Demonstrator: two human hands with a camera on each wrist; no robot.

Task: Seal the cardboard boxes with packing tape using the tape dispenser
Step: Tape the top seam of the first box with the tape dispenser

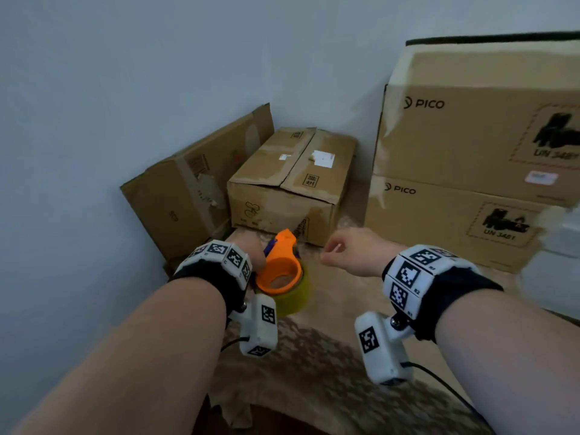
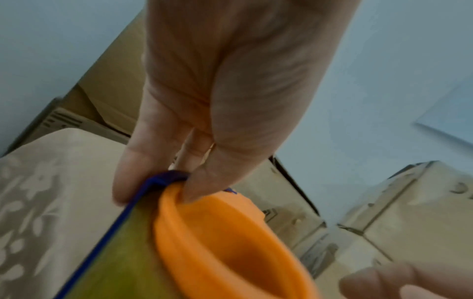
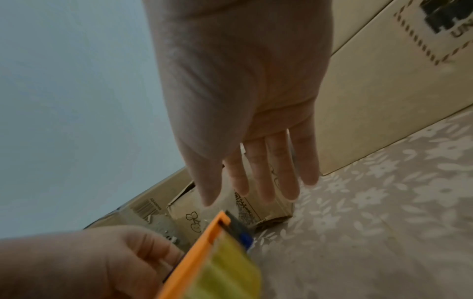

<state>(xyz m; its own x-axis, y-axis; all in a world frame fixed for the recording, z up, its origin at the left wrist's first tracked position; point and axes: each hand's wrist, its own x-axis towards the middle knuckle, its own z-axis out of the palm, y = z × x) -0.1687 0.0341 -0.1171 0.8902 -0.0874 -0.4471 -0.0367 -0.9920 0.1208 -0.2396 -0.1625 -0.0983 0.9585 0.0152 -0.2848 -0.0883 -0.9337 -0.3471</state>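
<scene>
- Orange plastic marks the tape dispenser [image 1: 280, 265] in the head view, carrying a roll of yellowish packing tape [image 1: 293, 298]; the left hand [image 1: 251, 251] holds it in the air above a floral-patterned cloth [image 1: 314, 356], in front of a small cardboard box [image 1: 288, 186].
- Same view: the small box's top flaps are closed, with a white label [image 1: 323, 158] on the right flap. A flattened carton [image 1: 188, 183] leans against the pale wall [image 1: 125, 73] to its left. Two stacked PICO boxes [image 1: 470, 152] stand to the right.
- Same view: the right hand [image 1: 351, 251] hangs just beside the dispenser, apart from it, fingers loosely curled and holding nothing. Both wrists wear white marker-tagged bands [image 1: 411, 274].
- Left wrist view: the left hand [image 2: 230, 91] has its fingers and thumb clamped on the dispenser's [image 2: 230, 242] orange rim and a blue edge [image 2: 128, 212], gripping it. The tape roll [image 2: 122, 263] shows green-yellow below. The patterned cloth [image 2: 38, 192] lies at left, cardboard boxes [image 2: 409, 212] at right. Blurred fingertips of the other hand [image 2: 409, 283] enter at the lower right corner.
- Right wrist view: the right hand [image 3: 243, 101] is spread flat, fingers [image 3: 268, 174] straight and slightly parted, touching nothing. Below it the left hand [image 3: 89, 267] grips the orange dispenser [image 3: 199, 248] with its yellow tape [image 3: 230, 269]. The small box [image 3: 194, 218], printed with a cherry drawing, sits beyond on the cloth [image 3: 384, 202]; a PICO box [image 3: 384, 81] rises at right.
</scene>
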